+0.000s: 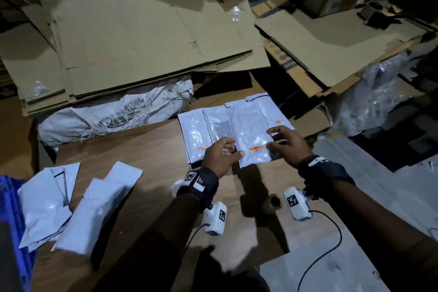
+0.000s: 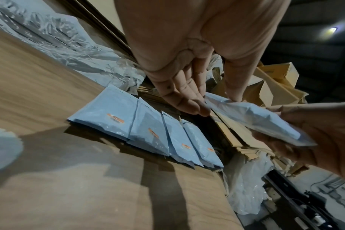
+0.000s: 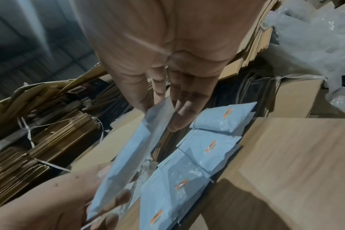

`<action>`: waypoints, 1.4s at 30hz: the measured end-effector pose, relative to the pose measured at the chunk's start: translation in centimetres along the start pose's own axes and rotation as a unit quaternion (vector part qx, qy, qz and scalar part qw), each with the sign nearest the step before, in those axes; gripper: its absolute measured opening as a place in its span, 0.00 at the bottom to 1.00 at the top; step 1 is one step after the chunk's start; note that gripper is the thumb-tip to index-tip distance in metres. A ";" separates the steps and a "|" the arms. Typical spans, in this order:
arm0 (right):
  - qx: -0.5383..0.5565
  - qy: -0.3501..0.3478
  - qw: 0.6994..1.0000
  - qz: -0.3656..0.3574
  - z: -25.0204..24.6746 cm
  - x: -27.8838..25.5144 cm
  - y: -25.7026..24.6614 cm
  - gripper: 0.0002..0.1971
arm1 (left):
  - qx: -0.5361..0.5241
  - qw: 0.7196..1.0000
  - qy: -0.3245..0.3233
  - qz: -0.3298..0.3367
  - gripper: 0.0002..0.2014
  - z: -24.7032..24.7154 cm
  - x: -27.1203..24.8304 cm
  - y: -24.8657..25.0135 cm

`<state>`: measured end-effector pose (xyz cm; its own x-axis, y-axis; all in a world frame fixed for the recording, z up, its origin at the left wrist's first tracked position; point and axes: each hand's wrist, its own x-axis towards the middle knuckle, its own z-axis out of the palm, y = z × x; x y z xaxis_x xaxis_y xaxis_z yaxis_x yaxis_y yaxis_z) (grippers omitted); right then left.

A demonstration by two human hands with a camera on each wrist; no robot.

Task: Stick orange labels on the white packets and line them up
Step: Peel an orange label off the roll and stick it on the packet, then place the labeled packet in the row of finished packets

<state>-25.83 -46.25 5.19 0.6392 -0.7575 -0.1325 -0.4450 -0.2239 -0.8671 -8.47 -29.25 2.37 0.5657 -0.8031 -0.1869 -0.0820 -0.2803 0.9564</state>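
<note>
Both your hands hold one white packet [image 1: 252, 136] just above the row of labelled packets [image 1: 200, 130] at the worktop's [image 1: 142, 149] far edge: your left hand [image 1: 219, 155] pinches its near-left edge, your right hand [image 1: 288, 143] grips its right side with thumb and fingers. The held packet carries an orange label [image 1: 256, 149] near its near end, and the overlapping packets in the row under it show orange labels too. A loose pile of unlabelled white packets [image 1: 71, 206] lies near the worktop's left edge, beside a blue crate [image 1: 14, 220].
</note>
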 end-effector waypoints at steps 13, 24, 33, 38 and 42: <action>-0.104 -0.087 0.991 -0.015 -2.1 15.1 8.0 0.24 | 0.130 0.987 0.027 -0.089 0.34 8.4 12.2 -1.9; -0.227 -0.137 0.964 -0.002 1.1 18.8 10.2 0.21 | 0.233 0.963 0.005 -0.138 0.30 8.6 16.1 -4.9; -0.146 -0.079 0.986 -0.027 -1.1 15.6 6.2 0.11 | 0.166 0.977 0.064 -0.115 0.31 6.1 12.2 -4.8; -0.094 -0.090 0.990 -0.048 0.2 11.2 1.3 0.07 | 0.088 0.990 0.088 -0.062 0.20 2.5 6.7 -3.9; -0.077 -0.121 0.989 -0.028 4.1 7.0 -2.3 0.02 | 0.052 0.990 0.115 -0.061 0.19 -1.4 2.2 -5.3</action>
<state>-17.74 -48.50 4.31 0.7890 -0.5764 -0.2127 -0.4821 -0.3662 -0.7959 -5.64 -28.74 -2.82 0.7470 -0.6231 -0.2318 -0.0796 -0.4300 0.8993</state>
